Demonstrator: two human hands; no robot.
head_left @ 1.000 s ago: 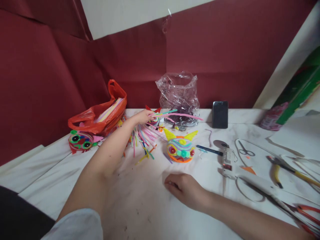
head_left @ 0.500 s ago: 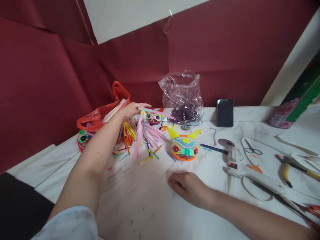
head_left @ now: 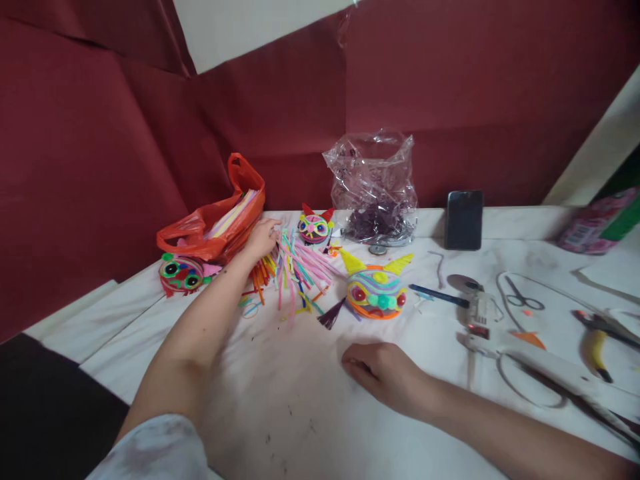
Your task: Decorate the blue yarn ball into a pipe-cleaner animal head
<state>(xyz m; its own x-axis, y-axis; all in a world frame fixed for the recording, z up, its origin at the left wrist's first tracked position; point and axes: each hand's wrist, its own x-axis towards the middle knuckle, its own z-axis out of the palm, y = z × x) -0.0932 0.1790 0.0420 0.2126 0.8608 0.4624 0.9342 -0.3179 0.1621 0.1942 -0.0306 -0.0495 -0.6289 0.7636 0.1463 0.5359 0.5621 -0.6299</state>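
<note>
My left hand [head_left: 264,239] reaches to the back of the table, its bent fingers at the upper ends of a pile of pink and multicoloured pipe cleaners [head_left: 305,263]. The fingertips are partly hidden among them. My right hand [head_left: 383,370] rests on the table, curled into a loose fist with nothing visible in it. Just beyond it sits an orange and yellow lion-head ornament [head_left: 377,293] with yellow ears. A dark purple tassel [head_left: 331,313] lies at its left. A smaller lion head [head_left: 315,228] with red ears stands behind the pile, and another lion head [head_left: 183,273] lies left of my forearm.
A red plastic bag [head_left: 215,230] stands behind my left arm. At the back are a clear bag [head_left: 375,190] with purple contents and a phone [head_left: 464,220]. To the right lie a glue gun [head_left: 530,357], scissors [head_left: 523,297], pliers [head_left: 607,327] and a dark blue pen [head_left: 440,295].
My left hand has lowered the lifted pipe cleaners back onto the pile. The red-eared head is less covered, and the purple tassel now shows. My right hand stays resting on the table.
</note>
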